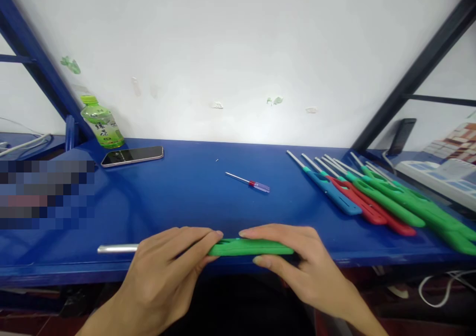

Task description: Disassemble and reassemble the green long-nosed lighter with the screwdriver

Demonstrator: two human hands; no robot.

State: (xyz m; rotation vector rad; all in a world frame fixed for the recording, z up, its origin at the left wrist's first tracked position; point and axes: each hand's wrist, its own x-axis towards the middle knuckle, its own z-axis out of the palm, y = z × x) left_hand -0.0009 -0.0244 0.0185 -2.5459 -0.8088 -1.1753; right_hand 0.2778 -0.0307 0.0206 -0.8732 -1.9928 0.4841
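A green long-necked lighter (253, 247) lies level across both hands at the table's front edge, its metal tube pointing left. My left hand (167, 266) is wrapped round its front part, where the tube comes out past the fingers. On the right, my right hand (297, 261) pinches the green handle between thumb and fingers. Beyond the hands, a screwdriver (259, 186) with a clear purple and red handle rests on the blue table (186, 197). A tiny metal piece (217, 160) lies behind it.
Several lighters in blue (330, 192), red (357, 199) and green (390, 200) are spread at the right. A phone (133, 155) and a green-capped bottle (102, 123) stand at the back left. Blue frame posts flank the table before a white wall.
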